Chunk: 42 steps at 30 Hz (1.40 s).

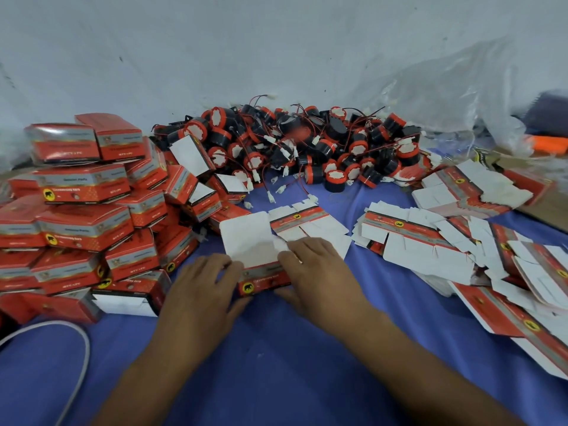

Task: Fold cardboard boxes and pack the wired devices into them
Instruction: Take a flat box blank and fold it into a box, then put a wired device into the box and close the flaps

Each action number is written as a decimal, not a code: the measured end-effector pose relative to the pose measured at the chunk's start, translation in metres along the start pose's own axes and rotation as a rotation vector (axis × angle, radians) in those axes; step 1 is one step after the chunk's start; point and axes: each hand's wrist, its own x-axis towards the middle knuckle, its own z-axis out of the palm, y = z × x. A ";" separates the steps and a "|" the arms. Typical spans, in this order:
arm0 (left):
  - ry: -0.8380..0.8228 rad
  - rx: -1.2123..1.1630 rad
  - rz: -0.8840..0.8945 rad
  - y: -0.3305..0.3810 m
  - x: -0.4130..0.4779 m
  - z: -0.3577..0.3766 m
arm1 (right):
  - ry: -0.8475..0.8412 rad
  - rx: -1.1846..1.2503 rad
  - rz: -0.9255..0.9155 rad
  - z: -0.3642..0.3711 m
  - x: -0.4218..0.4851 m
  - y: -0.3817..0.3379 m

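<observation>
Head view showed both hands working one part-folded carton (265, 279) on the blue-covered table (276, 358). The left hand (199, 285) held the carton's left end, fingers laid over the top edge and thumb at the near corner. The right hand (319, 272) gripped the right end, fingers curled down over the white flap (250, 241) and thumb against the near face. The flap stood open, extending away from the fingertips. The carton held no device that could be seen.

The heap of wired devices (307, 149) lay well beyond the hands, its red leads and white plugs tangled together. Finished boxes (83, 219) were stacked to the left of the left hand. Flat blanks (430, 241) were spread to the right of the right hand, and one more blank (299, 219) lay just beyond the fingertips.

Judged stage: forming the carton, before loading.

Likely faults from this point:
- Creased or torn flap, caused by pressing the fingers down off the score line.
- Carton collapsing flat, caused by releasing one end before the tabs lock.
- Several devices lifted together, caused by tangled leads in the heap.
- Lead or plug trapped in the closure, caused by not coiling it inside first.
- Stack toppling, caused by the left forearm brushing the loosely piled boxes.
</observation>
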 end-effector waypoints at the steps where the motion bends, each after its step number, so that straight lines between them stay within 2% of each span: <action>1: -0.014 -0.063 -0.061 0.006 -0.004 0.003 | -0.060 0.022 0.056 0.004 -0.001 -0.005; 3: -0.030 -0.306 -0.204 0.017 -0.012 0.011 | -0.122 0.084 0.120 0.013 -0.008 -0.013; 5: -0.002 -0.579 -0.336 0.019 -0.016 0.014 | -0.069 0.147 0.062 0.013 -0.012 -0.014; 6: 0.005 -0.639 -0.378 0.016 -0.015 0.014 | -0.064 0.226 0.027 0.010 -0.011 -0.012; 9: -0.034 -0.656 -0.430 0.000 -0.010 0.014 | -0.127 0.611 -0.051 0.006 -0.003 0.002; 11: -0.045 -0.624 -0.361 -0.006 -0.009 0.013 | -0.078 0.799 0.093 0.010 0.008 0.013; 13: -0.049 -0.518 -0.266 -0.007 -0.009 0.016 | 0.077 0.907 0.338 0.018 0.031 0.036; 15: -0.072 -0.428 -0.244 -0.006 -0.011 0.019 | 0.205 0.804 0.517 0.028 0.062 0.071; 16: -0.080 -0.431 -0.257 -0.005 -0.011 0.019 | 0.218 0.722 0.570 0.034 0.079 0.091; 21: 0.003 -0.650 -0.273 -0.003 -0.007 0.021 | 0.052 0.340 0.757 0.076 0.143 0.178; 26: -0.022 -0.712 -0.245 -0.008 -0.005 0.030 | -0.072 0.234 0.691 0.103 0.166 0.214; 31: -0.054 -0.711 -0.285 -0.007 -0.002 0.036 | 0.008 0.284 0.706 0.110 0.162 0.200; 37: 0.039 -0.696 -0.341 0.002 0.001 0.033 | 0.438 0.648 0.815 0.037 0.131 0.169; 40: 0.013 -0.804 -0.390 -0.001 -0.002 0.031 | 0.628 0.922 0.608 -0.018 0.104 0.131; 42: 0.002 -0.838 -0.413 -0.003 -0.003 0.029 | 0.600 1.015 0.374 -0.040 0.080 0.097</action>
